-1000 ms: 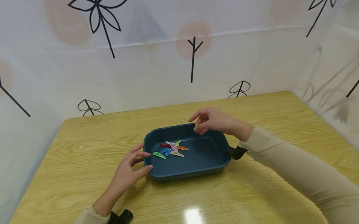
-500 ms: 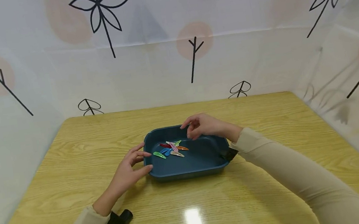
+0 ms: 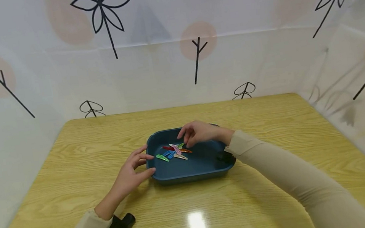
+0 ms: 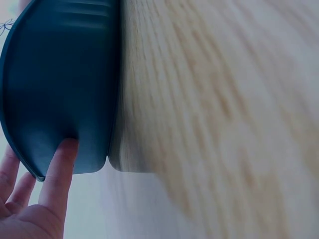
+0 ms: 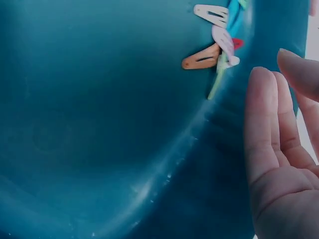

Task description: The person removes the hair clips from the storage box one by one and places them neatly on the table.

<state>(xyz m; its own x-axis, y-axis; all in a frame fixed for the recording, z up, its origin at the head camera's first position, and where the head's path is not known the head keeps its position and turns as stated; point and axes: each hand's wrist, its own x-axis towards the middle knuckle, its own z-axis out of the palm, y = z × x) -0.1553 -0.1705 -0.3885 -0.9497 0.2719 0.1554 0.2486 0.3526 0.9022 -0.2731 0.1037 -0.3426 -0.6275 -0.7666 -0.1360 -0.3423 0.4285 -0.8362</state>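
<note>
A dark blue rectangular plastic bin [image 3: 208,153] stands on the table. Toward its left side lies a small pile of snap hair clips [image 3: 177,149], in pink, blue, red, orange, cream and green; a green hair clip [image 3: 162,158] sits at the pile's left edge. My left hand [image 3: 129,173] rests at the bin's left end, its fingertips at the rim, and the thumb [image 4: 61,169] lies straight against the wall. Over the bin, just right of the pile, hovers my right hand [image 3: 197,132], holding nothing. In the right wrist view its fingers [image 5: 261,104] are extended beside the clips.
The bin stands on a yellowish wooden table [image 3: 103,140]. Behind it hangs a white cloth [image 3: 163,74] with drawn flowers and twigs. A black wrist camera [image 3: 123,223] sticks out by the left sleeve.
My right hand has moved left and down over the bin, from its back right rim toward the hair clips. The left hand and the clips have stayed in place.
</note>
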